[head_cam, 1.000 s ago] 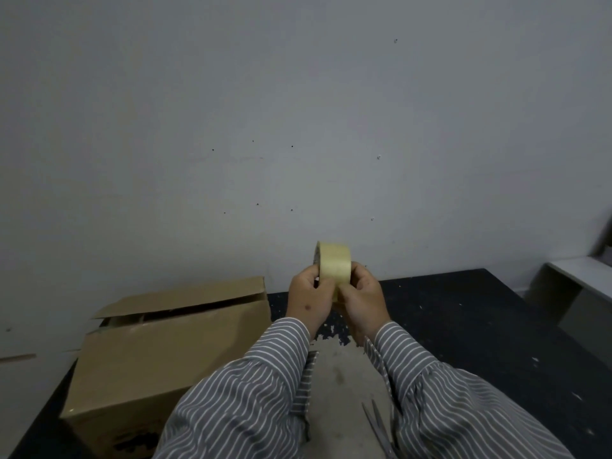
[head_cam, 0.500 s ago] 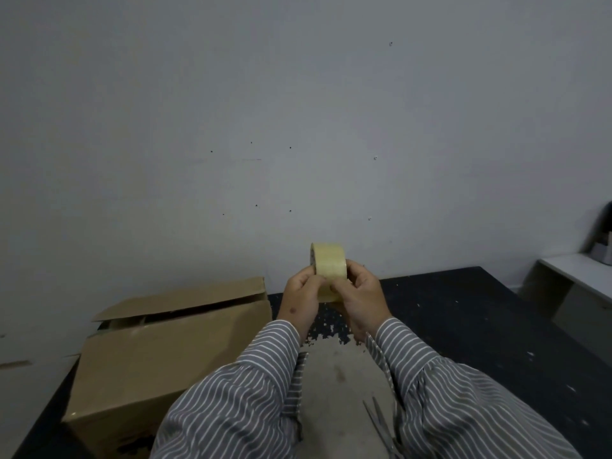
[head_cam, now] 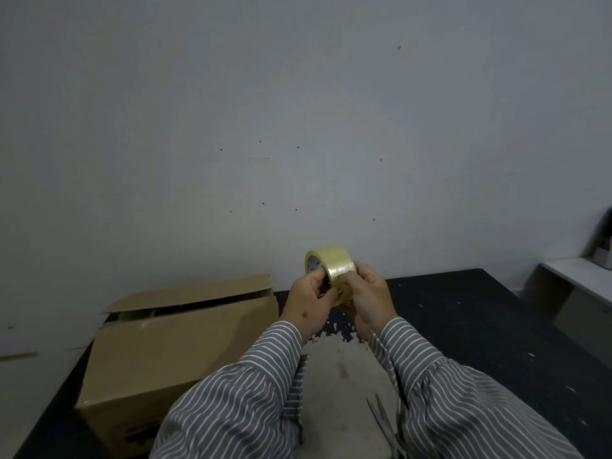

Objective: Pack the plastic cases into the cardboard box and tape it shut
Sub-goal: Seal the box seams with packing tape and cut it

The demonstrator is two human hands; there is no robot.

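A roll of clear yellowish tape (head_cam: pixel 332 266) is held up in front of me, above the table. My left hand (head_cam: pixel 306 304) grips it from the left, thumb on the roll's face. My right hand (head_cam: pixel 371 301) holds it from the right, fingers curled round the lower part. The cardboard box (head_cam: pixel 172 352) stands on the table to the left of my hands. Its near flap lies folded down and the far flap is slightly raised, leaving a dark gap. No plastic cases are visible.
The dark table (head_cam: pixel 480 326) has a worn pale patch (head_cam: pixel 344 376) below my hands. Scissors (head_cam: pixel 385 425) lie near the bottom edge by my right sleeve. A white shelf (head_cam: pixel 583 279) stands at the far right. A grey wall is behind the table.
The roll has turned in my hands, so its open core now faces left toward me. My hands stay at about the same height. The box has not moved.
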